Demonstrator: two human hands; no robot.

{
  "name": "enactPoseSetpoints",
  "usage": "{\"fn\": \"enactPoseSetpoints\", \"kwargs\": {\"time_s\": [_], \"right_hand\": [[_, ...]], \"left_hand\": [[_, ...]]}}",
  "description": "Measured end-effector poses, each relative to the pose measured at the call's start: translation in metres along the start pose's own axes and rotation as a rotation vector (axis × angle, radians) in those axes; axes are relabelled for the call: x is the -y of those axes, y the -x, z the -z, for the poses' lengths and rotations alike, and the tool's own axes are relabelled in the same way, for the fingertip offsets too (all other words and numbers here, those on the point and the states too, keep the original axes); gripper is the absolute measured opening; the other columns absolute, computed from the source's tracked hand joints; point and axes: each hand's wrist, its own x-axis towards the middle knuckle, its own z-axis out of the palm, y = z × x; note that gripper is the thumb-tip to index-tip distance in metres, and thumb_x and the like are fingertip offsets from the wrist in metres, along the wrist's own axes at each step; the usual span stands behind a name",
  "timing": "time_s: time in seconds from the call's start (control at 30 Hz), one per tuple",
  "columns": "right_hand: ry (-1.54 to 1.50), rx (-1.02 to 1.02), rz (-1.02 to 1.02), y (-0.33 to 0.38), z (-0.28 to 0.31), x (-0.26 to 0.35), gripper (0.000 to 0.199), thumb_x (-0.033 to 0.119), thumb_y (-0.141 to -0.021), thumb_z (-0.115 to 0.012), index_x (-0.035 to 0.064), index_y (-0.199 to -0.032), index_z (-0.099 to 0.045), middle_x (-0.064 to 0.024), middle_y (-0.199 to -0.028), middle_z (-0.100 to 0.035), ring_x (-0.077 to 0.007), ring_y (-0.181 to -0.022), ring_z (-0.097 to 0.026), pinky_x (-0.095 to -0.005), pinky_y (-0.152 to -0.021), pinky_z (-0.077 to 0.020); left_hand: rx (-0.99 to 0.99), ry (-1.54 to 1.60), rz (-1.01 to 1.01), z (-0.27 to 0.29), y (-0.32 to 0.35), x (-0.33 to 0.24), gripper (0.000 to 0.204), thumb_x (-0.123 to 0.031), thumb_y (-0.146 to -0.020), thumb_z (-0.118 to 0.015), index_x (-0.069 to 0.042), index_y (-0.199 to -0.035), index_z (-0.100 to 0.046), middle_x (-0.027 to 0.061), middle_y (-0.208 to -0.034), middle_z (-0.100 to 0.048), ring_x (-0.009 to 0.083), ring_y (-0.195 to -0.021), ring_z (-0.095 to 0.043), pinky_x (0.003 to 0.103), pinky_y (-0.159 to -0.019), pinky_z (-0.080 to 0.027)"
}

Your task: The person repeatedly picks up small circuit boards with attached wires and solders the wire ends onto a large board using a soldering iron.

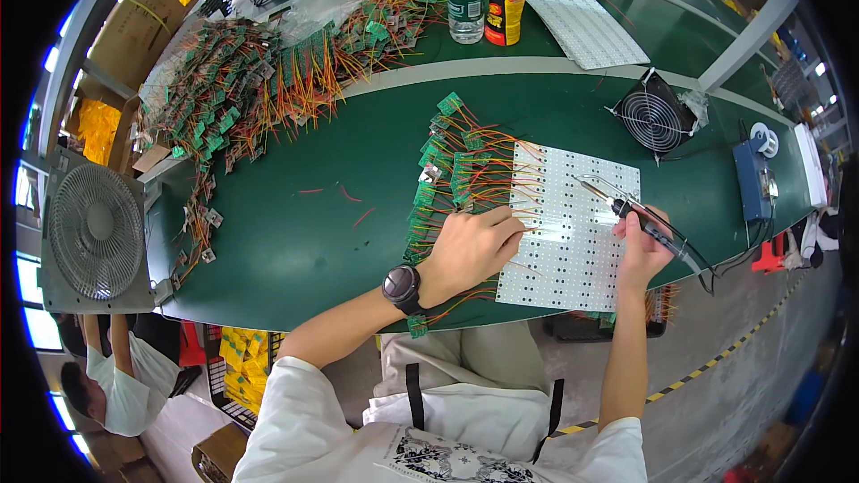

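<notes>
A white perforated panel [586,273] lies on the green bench in front of me. Along its left edge sit several small green circuit boards [461,181], their red and yellow wires reaching onto the panel. My left hand [474,249], with a black watch on the wrist, rests over these wires at the panel's left edge. Its fingers are pinched together around thin wires [530,230]. In my right hand [642,255] is a soldering iron [658,231] with a thin metal feed tube at its front. The iron's tip points left, above the panel's upper right part.
A large heap of wired circuit boards [215,80] covers the far left. Two bottles [465,0] and another white panel [586,27] stand behind. A small black fan [653,116] and a blue solder feeder [753,174] are right; a larger fan [97,231] is left.
</notes>
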Motion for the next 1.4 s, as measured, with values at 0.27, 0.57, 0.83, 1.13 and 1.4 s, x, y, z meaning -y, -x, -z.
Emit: {"fn": "enactPoseSetpoints", "kwargs": {"time_s": [0.27,0.57,0.83,1.13,1.4], "right_hand": [[-0.248,0.237,-0.456,-0.005,0.009,-0.005,0.016,0.003,-0.085,-0.065,-0.005,-0.098,-0.061,-0.0119,-0.083,-0.064,-0.0184,-0.058,-0.06,-0.0288,-0.051,-0.045],[-0.211,0.326,-0.473,-0.003,0.014,-0.007,0.018,0.004,-0.084,-0.066,-0.0064,-0.098,-0.061,-0.0131,-0.077,-0.065,-0.0188,-0.055,-0.06,-0.0296,-0.052,-0.0452],[-0.195,0.338,-0.436,-0.002,0.012,-0.002,0.019,0.005,-0.084,-0.067,-0.0064,-0.098,-0.061,-0.0132,-0.073,-0.064,-0.0183,-0.055,-0.06,-0.0287,-0.051,-0.0448],[-0.194,0.343,-0.429,-0.001,0.011,-0.002,0.018,0.004,-0.084,-0.067,-0.0059,-0.098,-0.061,-0.0126,-0.076,-0.065,-0.0181,-0.056,-0.06,-0.0287,-0.052,-0.0451],[-0.162,0.336,-0.425,0.0,0.011,-0.003,0.016,0.003,-0.084,-0.066,-0.0064,-0.097,-0.062,-0.0126,-0.083,-0.065,-0.0186,-0.056,-0.06,-0.0295,-0.052,-0.0461]], "left_hand": [[0.016,0.021,0.009,0.002,0.004,0.008,0.008,-0.014,-0.081,-0.069,-0.006,-0.082,-0.069,0.0025,-0.077,-0.062,0.0234,-0.06,-0.061,0.035,-0.051,-0.049],[0.006,-0.004,0.016,-0.003,0.006,0.011,0.006,-0.011,-0.08,-0.067,-0.006,-0.077,-0.065,0.0043,-0.074,-0.059,0.0244,-0.059,-0.061,0.036,-0.052,-0.046],[-0.043,0.023,0.008,-0.003,0.007,0.012,0.006,-0.009,-0.079,-0.066,-0.005,-0.075,-0.063,0.0047,-0.073,-0.058,0.0252,-0.058,-0.06,0.036,-0.05,-0.046],[-0.033,0.001,0.001,-0.004,0.007,0.012,0.006,-0.008,-0.078,-0.067,-0.005,-0.076,-0.063,0.0049,-0.071,-0.058,0.0247,-0.057,-0.059,0.036,-0.049,-0.045],[-0.028,-0.005,-0.001,-0.006,0.009,0.015,0.006,-0.009,-0.078,-0.067,-0.005,-0.076,-0.063,0.0048,-0.071,-0.059,0.0243,-0.056,-0.059,0.036,-0.048,-0.043]]}}
